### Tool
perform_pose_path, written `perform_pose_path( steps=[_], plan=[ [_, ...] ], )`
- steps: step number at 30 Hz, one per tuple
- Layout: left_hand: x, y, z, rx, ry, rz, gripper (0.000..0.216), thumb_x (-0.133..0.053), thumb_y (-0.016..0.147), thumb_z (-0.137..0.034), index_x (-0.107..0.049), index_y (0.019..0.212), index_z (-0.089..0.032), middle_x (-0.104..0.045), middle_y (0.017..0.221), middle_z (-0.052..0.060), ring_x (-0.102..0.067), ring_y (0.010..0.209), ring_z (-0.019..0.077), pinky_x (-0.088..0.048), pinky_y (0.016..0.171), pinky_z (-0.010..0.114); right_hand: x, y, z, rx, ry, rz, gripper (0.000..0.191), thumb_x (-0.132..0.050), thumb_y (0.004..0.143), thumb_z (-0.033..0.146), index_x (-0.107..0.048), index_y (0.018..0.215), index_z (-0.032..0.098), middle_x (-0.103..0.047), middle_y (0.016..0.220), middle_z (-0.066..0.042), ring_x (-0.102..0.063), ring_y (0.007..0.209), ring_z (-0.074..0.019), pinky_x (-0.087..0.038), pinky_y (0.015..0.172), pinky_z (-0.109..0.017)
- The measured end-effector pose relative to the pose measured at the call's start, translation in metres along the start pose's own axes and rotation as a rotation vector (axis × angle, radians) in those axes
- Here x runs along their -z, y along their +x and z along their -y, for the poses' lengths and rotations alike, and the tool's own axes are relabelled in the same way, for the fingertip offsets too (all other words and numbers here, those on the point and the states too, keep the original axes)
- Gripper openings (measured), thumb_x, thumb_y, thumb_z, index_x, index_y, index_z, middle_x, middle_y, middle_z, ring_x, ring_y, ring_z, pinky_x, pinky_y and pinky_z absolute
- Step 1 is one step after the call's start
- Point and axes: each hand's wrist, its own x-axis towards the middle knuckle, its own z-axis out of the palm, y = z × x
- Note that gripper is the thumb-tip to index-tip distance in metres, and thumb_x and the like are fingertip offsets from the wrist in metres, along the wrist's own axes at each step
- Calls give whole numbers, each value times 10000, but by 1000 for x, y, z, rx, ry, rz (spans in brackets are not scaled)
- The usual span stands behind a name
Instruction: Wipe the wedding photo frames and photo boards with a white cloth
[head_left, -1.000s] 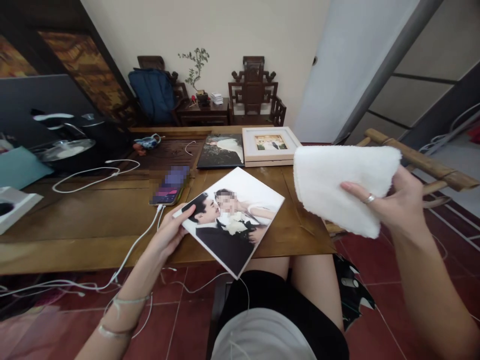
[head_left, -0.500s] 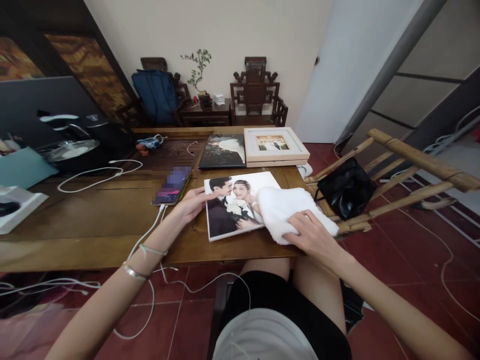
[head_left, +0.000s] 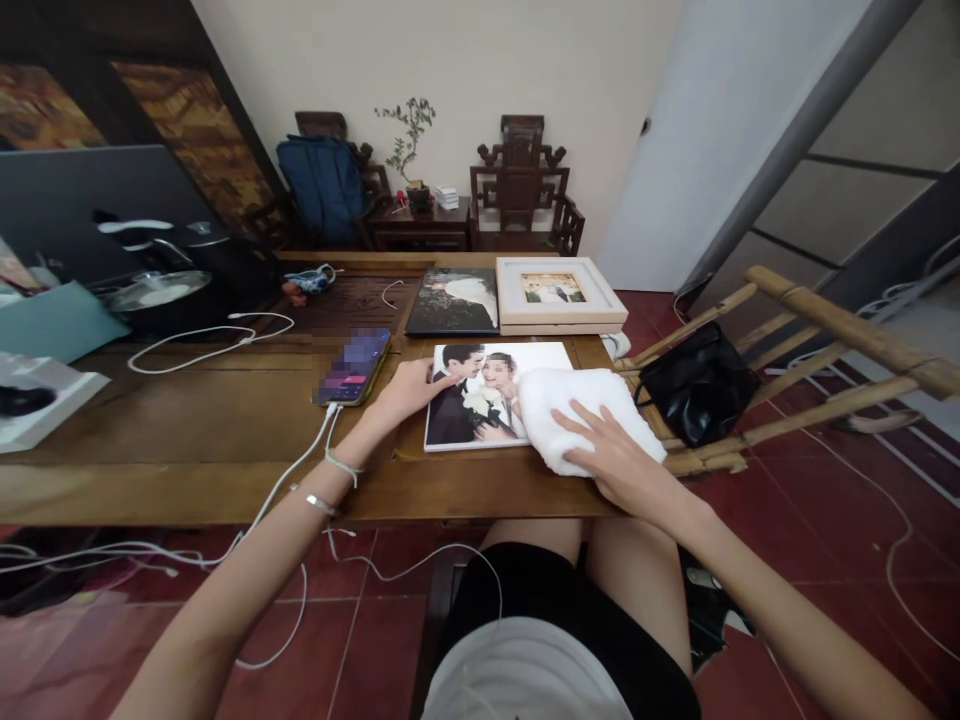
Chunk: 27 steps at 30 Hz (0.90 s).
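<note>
A flat photo panel (head_left: 480, 405) with a wedding picture and white edges lies on the table in front of me. My left hand (head_left: 412, 392) grips its left edge, thumb resting on the picture and the other fingers partly hidden at the side. A folded white cloth (head_left: 551, 390), fluffy like a towel, covers the panel's right part and hangs over past its right side. On top of the cloth my right hand (head_left: 600, 445) lies flat with its fingers spread.
Behind the panel lie a dark photo panel (head_left: 454, 300) and a pale wooden picture frame (head_left: 510, 265). A phone (head_left: 356, 368) with white cables is left of my left hand. A black bag (head_left: 697, 385) sits on a bamboo chair (head_left: 832, 360) at right.
The photo panel has turned a little and sits squarer to the table edge. My left hand has shifted up along its left edge. My right hand's fingers, curled before, are now spread on the cloth.
</note>
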Motion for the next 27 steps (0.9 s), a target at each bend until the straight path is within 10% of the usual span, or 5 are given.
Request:
perform_pose_path(
  steps=[4,8,17,27],
  plan=[
    [-25,-19,-2,-52,182,-211,616,-622,768,-503,-564,1198,-67,-501,1219,259,-461,1176,409,-325,990,509,-3,-5,8,2,-15,-15,617,-378,599,-126,-643,1056,193,-360,1485,-137,-147,1410,-328,-262,1045,-639],
    [-38,-31,-4,-206,243,-63,738,-581,792,-550,-406,1366,-121,-201,1498,244,-175,1370,418,-206,1076,567,-3,-6,14,23,-12,-44,577,-386,633,-127,-642,1029,205,-365,1483,-126,-145,1411,-312,-266,1046,-639],
    [-31,-35,-1,-339,247,83,634,-517,855,-528,-425,1383,-189,-356,1483,142,-250,1392,295,-245,1111,513,2,-18,33,93,51,-103,475,-404,647,-107,-638,910,213,-372,1484,-93,-153,1413,-295,-274,1054,-630],
    [-32,-39,-4,-316,157,-21,578,-597,808,-525,-560,1264,-173,-493,1391,120,-413,1324,254,-317,1113,404,-1,6,-19,2,38,-66,482,-377,595,-98,-613,926,159,-405,1455,-147,-210,1404,-274,-280,1085,-563]
  ],
)
